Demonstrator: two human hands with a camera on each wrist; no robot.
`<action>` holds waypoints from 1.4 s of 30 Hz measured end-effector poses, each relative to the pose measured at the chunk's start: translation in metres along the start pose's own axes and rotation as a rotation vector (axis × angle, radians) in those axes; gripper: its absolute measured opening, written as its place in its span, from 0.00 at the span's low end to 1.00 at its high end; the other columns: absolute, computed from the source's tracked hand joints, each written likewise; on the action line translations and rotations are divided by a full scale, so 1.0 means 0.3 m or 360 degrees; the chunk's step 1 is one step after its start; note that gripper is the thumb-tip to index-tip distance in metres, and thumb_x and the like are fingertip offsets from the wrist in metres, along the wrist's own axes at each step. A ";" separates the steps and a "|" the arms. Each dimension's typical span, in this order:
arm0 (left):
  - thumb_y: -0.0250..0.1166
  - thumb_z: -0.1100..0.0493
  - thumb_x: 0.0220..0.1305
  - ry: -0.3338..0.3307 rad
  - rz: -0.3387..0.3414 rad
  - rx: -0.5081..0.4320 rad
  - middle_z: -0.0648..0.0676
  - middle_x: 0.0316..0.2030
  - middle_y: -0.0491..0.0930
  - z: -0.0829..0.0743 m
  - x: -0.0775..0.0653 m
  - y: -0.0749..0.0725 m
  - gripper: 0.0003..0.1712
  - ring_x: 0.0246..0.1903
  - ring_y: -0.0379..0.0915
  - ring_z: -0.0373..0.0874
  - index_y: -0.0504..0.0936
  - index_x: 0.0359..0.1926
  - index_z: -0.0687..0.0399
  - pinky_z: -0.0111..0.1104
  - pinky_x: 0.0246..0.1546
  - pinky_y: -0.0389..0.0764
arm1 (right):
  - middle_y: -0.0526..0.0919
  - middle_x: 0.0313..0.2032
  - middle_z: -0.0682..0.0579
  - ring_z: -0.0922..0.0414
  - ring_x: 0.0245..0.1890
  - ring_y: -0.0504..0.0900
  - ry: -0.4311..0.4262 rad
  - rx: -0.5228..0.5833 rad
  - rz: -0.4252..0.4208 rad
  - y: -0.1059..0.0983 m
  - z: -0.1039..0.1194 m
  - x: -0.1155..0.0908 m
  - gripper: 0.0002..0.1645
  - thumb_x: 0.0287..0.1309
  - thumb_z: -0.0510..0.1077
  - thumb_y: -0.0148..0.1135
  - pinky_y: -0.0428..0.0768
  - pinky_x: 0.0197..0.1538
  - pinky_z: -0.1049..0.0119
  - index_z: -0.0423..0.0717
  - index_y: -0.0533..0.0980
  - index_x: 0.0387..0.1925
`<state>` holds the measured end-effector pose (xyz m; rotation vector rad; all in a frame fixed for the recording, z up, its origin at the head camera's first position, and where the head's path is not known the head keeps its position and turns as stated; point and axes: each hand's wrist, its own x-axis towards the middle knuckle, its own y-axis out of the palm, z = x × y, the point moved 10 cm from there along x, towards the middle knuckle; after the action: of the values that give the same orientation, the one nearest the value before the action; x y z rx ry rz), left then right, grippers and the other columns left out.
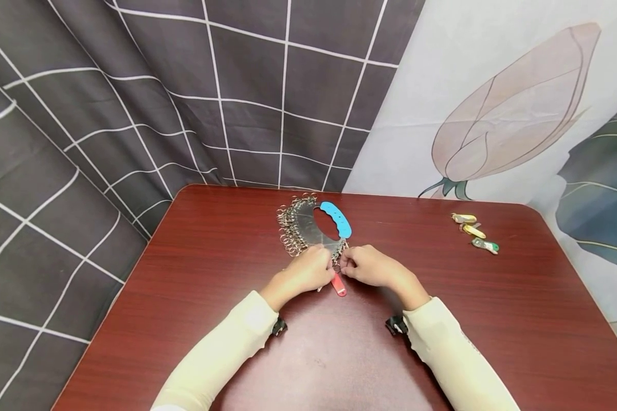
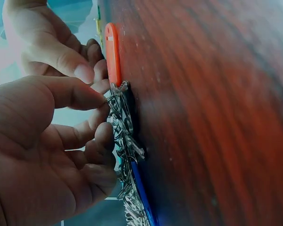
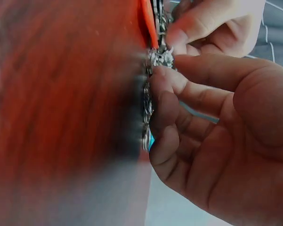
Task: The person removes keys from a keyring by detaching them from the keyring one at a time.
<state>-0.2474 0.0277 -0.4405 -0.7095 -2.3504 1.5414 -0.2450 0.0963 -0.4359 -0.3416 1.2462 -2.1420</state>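
A curved metal key holder (image 1: pixel 308 225) with a blue grip (image 1: pixel 336 219) lies flat on the table, its outer edge lined with many metal rings and clips (image 1: pixel 290 231). At its near end, a red key tag (image 1: pixel 338 283) hangs from the metalwork, pointing toward me. My left hand (image 1: pixel 313 267) pinches a small metal ring close to the tag between thumb and forefinger. From the other side, my right hand (image 1: pixel 370 265) pinches metal clip parts (image 3: pixel 161 57) beside the tag, thumb against forefinger. The fingertips hide much of the clasp.
Several loose key tags lie at the right: a yellow one (image 1: pixel 464 218), another yellow one (image 1: pixel 474 231) and a green one (image 1: pixel 485 246). A dark red wooden table (image 1: pixel 211 268) carries everything. Dark checked cloth (image 1: pixel 252 74) and a pale flowered cloth (image 1: pixel 401 131) hang behind it.
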 end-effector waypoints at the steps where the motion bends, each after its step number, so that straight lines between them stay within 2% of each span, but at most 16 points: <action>1: 0.61 0.62 0.51 -0.0006 -0.0001 -0.0035 0.49 0.22 0.73 0.002 0.000 0.001 0.15 0.30 0.71 0.42 0.73 0.11 0.47 0.35 0.32 0.75 | 0.77 0.22 0.58 0.61 0.24 0.72 0.0011 0.0000 0.0004 0.004 0.000 0.000 0.06 0.55 0.37 0.60 0.74 0.32 0.64 0.51 0.78 0.26; 4: 0.61 0.63 0.50 -0.0031 -0.0028 -0.0137 0.48 0.24 0.74 0.012 0.002 -0.003 0.12 0.28 0.71 0.40 0.75 0.13 0.48 0.33 0.32 0.76 | 0.78 0.23 0.58 0.61 0.24 0.72 0.0027 0.0004 0.0025 0.015 0.003 0.000 0.05 0.56 0.38 0.60 0.75 0.33 0.64 0.50 0.79 0.27; 10: 0.60 0.64 0.48 -0.0106 -0.0115 -0.0331 0.45 0.17 0.76 0.041 0.008 -0.014 0.09 0.20 0.71 0.38 0.75 0.16 0.49 0.30 0.24 0.74 | 0.79 0.24 0.58 0.61 0.25 0.73 0.0064 0.0069 0.0050 0.023 0.004 -0.004 0.05 0.57 0.39 0.60 0.75 0.33 0.63 0.49 0.81 0.29; 15: 0.63 0.64 0.49 -0.0146 -0.0137 -0.0458 0.47 0.19 0.81 0.063 0.014 -0.020 0.08 0.23 0.74 0.39 0.81 0.17 0.50 0.33 0.30 0.77 | 0.81 0.24 0.58 0.62 0.25 0.74 0.0122 0.0141 0.0029 0.022 -0.011 -0.002 0.04 0.58 0.43 0.63 0.75 0.33 0.64 0.50 0.81 0.29; 18: 0.64 0.64 0.50 -0.0181 -0.0120 -0.0575 0.48 0.20 0.83 0.073 0.016 -0.020 0.08 0.21 0.73 0.37 0.84 0.18 0.52 0.30 0.27 0.76 | 0.82 0.25 0.56 0.62 0.25 0.76 0.0149 0.0232 -0.0001 0.014 -0.014 0.000 0.04 0.58 0.45 0.64 0.76 0.33 0.64 0.48 0.80 0.32; 20: 0.64 0.63 0.52 -0.0221 -0.0108 -0.0674 0.47 0.18 0.82 0.080 0.017 -0.019 0.08 0.17 0.71 0.35 0.85 0.19 0.54 0.27 0.20 0.73 | 0.83 0.27 0.54 0.61 0.27 0.78 0.0163 0.0326 -0.0024 0.007 -0.015 0.000 0.07 0.58 0.44 0.65 0.77 0.34 0.64 0.45 0.78 0.35; 23: 0.64 0.63 0.54 -0.0288 -0.0083 -0.0844 0.46 0.11 0.75 0.088 0.017 -0.012 0.08 0.08 0.63 0.34 0.85 0.21 0.57 0.25 0.10 0.64 | 0.85 0.30 0.51 0.60 0.29 0.80 0.0170 0.0465 -0.0054 0.002 -0.015 0.001 0.14 0.57 0.42 0.66 0.77 0.35 0.63 0.42 0.74 0.41; 27: 0.64 0.62 0.56 -0.0343 -0.0068 -0.0981 0.44 0.05 0.65 0.088 0.019 -0.003 0.08 0.03 0.56 0.33 0.85 0.23 0.59 0.25 0.05 0.57 | 0.85 0.30 0.50 0.60 0.26 0.79 0.0170 0.0488 -0.0088 0.003 -0.022 0.004 0.19 0.57 0.42 0.67 0.75 0.32 0.64 0.41 0.71 0.46; 30: 0.65 0.62 0.56 -0.0336 -0.0083 -0.1016 0.45 0.07 0.68 0.081 0.023 0.000 0.08 0.04 0.56 0.33 0.85 0.23 0.60 0.24 0.06 0.58 | 0.84 0.29 0.51 0.61 0.24 0.77 0.0188 0.0438 -0.0112 0.005 -0.031 0.009 0.17 0.56 0.42 0.66 0.74 0.30 0.65 0.43 0.72 0.46; 33: 0.65 0.64 0.55 -0.0301 -0.0110 -0.1015 0.49 0.14 0.75 0.072 0.028 -0.003 0.08 0.10 0.62 0.33 0.87 0.24 0.62 0.25 0.11 0.63 | 0.83 0.27 0.53 0.61 0.24 0.76 0.0217 0.0380 -0.0144 0.003 -0.038 0.014 0.14 0.56 0.41 0.65 0.74 0.30 0.65 0.45 0.74 0.43; 38: 0.64 0.62 0.56 -0.0242 -0.0147 -0.0894 0.51 0.23 0.82 0.067 0.027 -0.010 0.07 0.24 0.72 0.36 0.87 0.27 0.59 0.28 0.26 0.73 | 0.80 0.25 0.52 0.60 0.23 0.76 0.0276 0.0326 -0.0151 -0.001 -0.048 0.011 0.11 0.57 0.40 0.64 0.75 0.30 0.64 0.47 0.75 0.42; 42: 0.63 0.63 0.56 -0.0239 -0.0108 -0.0819 0.51 0.24 0.80 0.072 0.018 -0.004 0.04 0.25 0.73 0.38 0.84 0.30 0.57 0.30 0.28 0.75 | 0.80 0.24 0.51 0.59 0.18 0.77 0.0342 0.0389 -0.0109 -0.005 -0.061 0.001 0.13 0.59 0.37 0.62 0.75 0.29 0.63 0.44 0.74 0.46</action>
<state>-0.2620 0.0130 -0.4485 -0.6193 -2.8885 0.9912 -0.2551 0.1092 -0.4442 -0.0510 1.0817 -2.4087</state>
